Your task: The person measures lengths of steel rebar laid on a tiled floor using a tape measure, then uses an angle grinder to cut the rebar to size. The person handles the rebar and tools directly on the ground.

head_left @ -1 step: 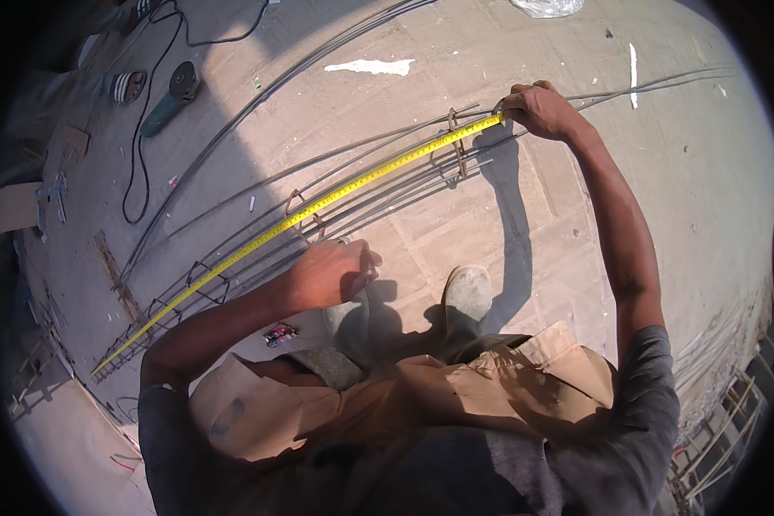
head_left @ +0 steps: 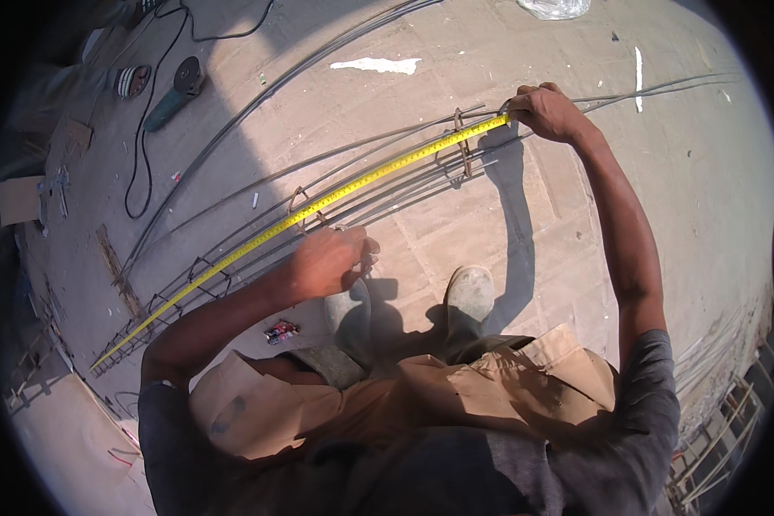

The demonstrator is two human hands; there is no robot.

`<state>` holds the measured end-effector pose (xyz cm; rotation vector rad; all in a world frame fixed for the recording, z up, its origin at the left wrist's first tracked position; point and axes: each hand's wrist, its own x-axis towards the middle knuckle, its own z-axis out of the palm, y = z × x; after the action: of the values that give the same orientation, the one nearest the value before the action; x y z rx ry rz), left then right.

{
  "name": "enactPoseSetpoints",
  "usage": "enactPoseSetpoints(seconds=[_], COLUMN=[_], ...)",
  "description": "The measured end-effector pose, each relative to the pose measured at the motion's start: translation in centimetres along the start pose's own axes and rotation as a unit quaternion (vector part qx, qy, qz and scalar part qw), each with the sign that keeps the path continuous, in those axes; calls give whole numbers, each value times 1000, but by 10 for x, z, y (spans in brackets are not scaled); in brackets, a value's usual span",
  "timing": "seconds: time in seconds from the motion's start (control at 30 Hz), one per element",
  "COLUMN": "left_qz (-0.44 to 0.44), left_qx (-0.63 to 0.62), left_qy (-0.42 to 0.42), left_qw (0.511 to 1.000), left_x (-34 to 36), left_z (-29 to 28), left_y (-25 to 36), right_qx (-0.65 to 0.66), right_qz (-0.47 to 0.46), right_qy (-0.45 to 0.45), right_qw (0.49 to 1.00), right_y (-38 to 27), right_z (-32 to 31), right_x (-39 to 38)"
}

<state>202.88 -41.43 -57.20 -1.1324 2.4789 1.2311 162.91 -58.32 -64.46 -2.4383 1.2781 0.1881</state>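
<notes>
A yellow tape measure (head_left: 353, 187) runs diagonally over a long rebar cage (head_left: 224, 267) on the ground. My right hand (head_left: 546, 112) is closed on the tape's upper right end, beside the last bars. Most of what lies inside its fingers is hidden. My left hand (head_left: 335, 258) is closed near the cage's middle, just on my side of the tape, its fingers curled. Whatever those fingers hold, if anything, cannot be made out. Bent steel stirrups (head_left: 462, 142) cross the long bars, one close to my right hand and another (head_left: 301, 206) beyond my left.
An angle grinder (head_left: 176, 93) with a black cord (head_left: 138, 163) lies at the far left, near another person's sandalled foot (head_left: 133, 82). Long loose bars (head_left: 275, 86) curve behind the cage. A wood strip (head_left: 119, 273) and a small wrapper (head_left: 281, 332) lie on the left.
My left hand has shifted slightly up toward the bars. My right hand keeps its grip on the tape end, and the whole view has moved a little.
</notes>
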Motion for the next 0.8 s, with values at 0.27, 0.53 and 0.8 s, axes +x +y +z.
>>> enactPoseSetpoints(seconds=[0.27,0.53,0.8], left_qz=[52,-94,-119], left_qx=[201,83,-28], left_qy=[287,266,200], left_qw=[935,956,972], left_x=[66,58,84], left_z=[1,39,26], left_y=[-46,-67,-76], right_qx=[178,50,44], right_qz=[81,-108,-69], right_qy=[-97,-19,-46], right_qw=[976,993,996], right_y=[-3,31,40], right_z=[3,34,18], right_x=[-14,8,5])
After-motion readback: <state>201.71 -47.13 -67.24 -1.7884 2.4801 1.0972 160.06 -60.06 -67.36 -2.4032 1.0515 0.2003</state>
